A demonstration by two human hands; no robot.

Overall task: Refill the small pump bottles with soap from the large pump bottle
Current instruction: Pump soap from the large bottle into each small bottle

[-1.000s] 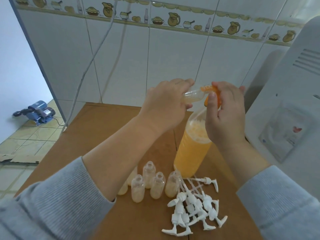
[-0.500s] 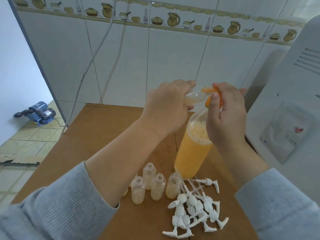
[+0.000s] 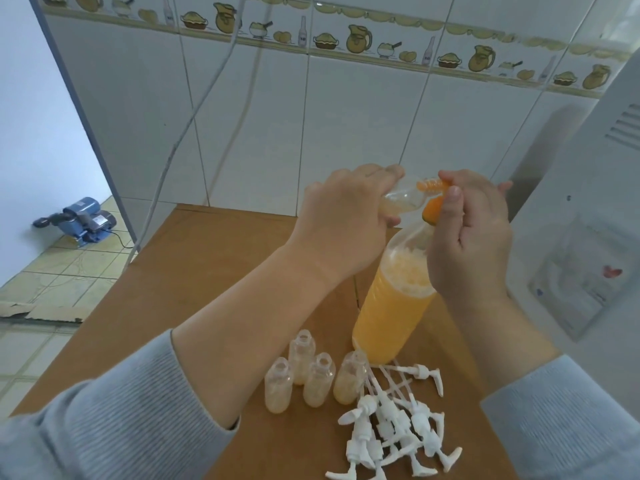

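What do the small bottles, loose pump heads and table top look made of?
Small bottles: clear plastic, probably, slightly cloudy; the soap shows through the walls.
Pump heads: opaque white moulded plastic, smooth, with thin translucent dip tubes.
Table top: brown, matte, flat; looks like wood board or laminate, and no grain is visible to tell which.

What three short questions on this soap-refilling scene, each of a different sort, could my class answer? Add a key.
1. True or false: the left hand holds a small bottle tilted at the orange pump.
2. How many small bottles stand uncapped on the table?
3. The white pump heads lie: A) on the floor, B) in front of the large bottle, C) in the right hand.

Key: 1 true; 2 four; 3 B.
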